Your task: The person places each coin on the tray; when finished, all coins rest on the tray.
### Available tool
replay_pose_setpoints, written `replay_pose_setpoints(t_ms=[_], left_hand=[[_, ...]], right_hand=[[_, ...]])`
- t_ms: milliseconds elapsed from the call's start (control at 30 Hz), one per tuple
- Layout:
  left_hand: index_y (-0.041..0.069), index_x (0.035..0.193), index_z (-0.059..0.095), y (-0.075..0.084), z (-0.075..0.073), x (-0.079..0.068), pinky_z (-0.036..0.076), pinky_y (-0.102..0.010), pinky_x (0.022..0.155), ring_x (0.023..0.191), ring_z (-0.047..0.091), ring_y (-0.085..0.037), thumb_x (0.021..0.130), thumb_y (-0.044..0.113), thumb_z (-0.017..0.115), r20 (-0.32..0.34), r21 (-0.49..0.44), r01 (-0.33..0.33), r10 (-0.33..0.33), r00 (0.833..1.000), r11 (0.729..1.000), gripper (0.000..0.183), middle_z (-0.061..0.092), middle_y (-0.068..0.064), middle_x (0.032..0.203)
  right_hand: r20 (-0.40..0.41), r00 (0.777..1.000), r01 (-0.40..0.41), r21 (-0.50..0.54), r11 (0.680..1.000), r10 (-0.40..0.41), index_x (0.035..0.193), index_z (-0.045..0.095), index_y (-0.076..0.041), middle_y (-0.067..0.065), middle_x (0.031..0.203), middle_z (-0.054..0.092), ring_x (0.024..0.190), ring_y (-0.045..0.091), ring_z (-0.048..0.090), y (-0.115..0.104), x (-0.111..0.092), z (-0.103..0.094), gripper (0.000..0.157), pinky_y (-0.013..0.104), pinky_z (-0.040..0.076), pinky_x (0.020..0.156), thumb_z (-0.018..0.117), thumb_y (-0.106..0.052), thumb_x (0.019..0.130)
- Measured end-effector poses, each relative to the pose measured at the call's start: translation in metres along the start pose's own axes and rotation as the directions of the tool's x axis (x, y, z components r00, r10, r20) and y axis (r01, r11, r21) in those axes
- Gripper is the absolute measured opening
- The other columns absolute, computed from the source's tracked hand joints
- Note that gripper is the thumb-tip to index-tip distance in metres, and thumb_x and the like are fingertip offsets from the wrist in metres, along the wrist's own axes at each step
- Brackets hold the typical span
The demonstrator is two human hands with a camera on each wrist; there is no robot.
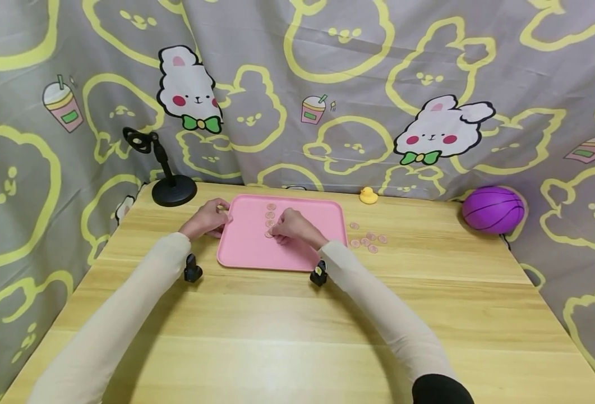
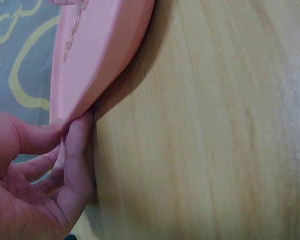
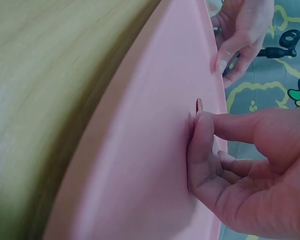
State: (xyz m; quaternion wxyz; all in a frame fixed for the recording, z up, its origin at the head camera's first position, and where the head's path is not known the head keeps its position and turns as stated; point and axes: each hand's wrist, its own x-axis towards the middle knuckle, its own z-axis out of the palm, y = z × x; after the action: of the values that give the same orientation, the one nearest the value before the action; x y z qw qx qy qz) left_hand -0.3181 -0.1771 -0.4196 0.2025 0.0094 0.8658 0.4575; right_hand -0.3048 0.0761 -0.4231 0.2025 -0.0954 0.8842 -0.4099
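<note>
A pink tray [image 1: 247, 244] lies on the wooden table. My left hand [image 1: 207, 219] grips its left rim, thumb on top and fingers curled beneath the edge, as the left wrist view shows. Over the middle of the tray, my right hand [image 1: 293, 225] pinches a small round coin [image 3: 199, 105] between thumb and index finger. That coin is tilted on edge in the right wrist view, close to the tray's surface. Beyond it, three copper-pink coins [image 1: 271, 215] form a line running toward the tray's far rim.
Several loose coins [image 1: 370, 237] lie right of the tray. A yellow rubber duck [image 1: 368, 195] sits by the back edge, and a purple ball [image 1: 493, 210] at the far right. The black stand [image 1: 174, 191] is at the back left, before a patterned curtain [image 1: 257, 50].
</note>
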Motion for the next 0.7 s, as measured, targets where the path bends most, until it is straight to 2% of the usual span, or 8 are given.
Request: replay_pose_setpoints(t_ms=[167,367,533,700], left_hand=[[-0.004,0.148,0.039,-0.001,0.001,0.000,0.060,-0.026,0.063,0.076,0.065,-0.013,0.104,0.010,0.053,0.004,0.002,-0.002,0.002,1.000,1.000,0.048,0.058,-0.016,0.107],[-0.006,0.148,0.038,-0.002,-0.002,-0.002,0.061,-0.028,0.064,0.078,0.066,-0.014,0.105,0.010,0.053,0.012,-0.011,-0.010,0.010,1.000,1.000,0.049,0.059,-0.018,0.108],[-0.006,0.148,0.038,-0.001,-0.003,-0.004,0.061,-0.028,0.064,0.077,0.065,-0.014,0.106,0.010,0.053,0.008,-0.014,-0.005,0.005,1.000,1.000,0.047,0.059,-0.018,0.108],[-0.006,0.147,0.040,0.000,-0.002,-0.002,0.062,-0.028,0.065,0.078,0.065,-0.015,0.106,0.010,0.053,0.005,-0.011,-0.005,0.005,1.000,1.000,0.047,0.060,-0.018,0.107]], right_hand=[[-0.016,1.000,0.001,0.031,1.000,0.000,0.076,0.069,0.000,0.004,0.065,0.069,0.056,0.011,0.065,0.002,-0.003,0.001,0.025,0.025,0.061,0.060,0.071,-0.009,0.099],[0.020,1.000,-0.003,0.127,0.992,0.001,0.084,0.069,0.003,0.009,0.072,0.071,0.058,0.013,0.066,0.002,-0.005,-0.005,0.025,0.026,0.062,0.061,0.068,-0.014,0.103],[0.038,0.999,0.023,0.166,0.986,-0.030,0.094,0.069,0.008,0.016,0.082,0.074,0.062,0.015,0.069,0.005,-0.012,-0.016,0.023,0.030,0.064,0.065,0.063,-0.011,0.105],[0.013,0.997,0.068,0.192,0.979,-0.071,0.101,0.069,0.012,0.024,0.091,0.075,0.068,0.018,0.072,0.017,-0.024,-0.034,0.022,0.032,0.064,0.069,0.061,-0.008,0.105]])
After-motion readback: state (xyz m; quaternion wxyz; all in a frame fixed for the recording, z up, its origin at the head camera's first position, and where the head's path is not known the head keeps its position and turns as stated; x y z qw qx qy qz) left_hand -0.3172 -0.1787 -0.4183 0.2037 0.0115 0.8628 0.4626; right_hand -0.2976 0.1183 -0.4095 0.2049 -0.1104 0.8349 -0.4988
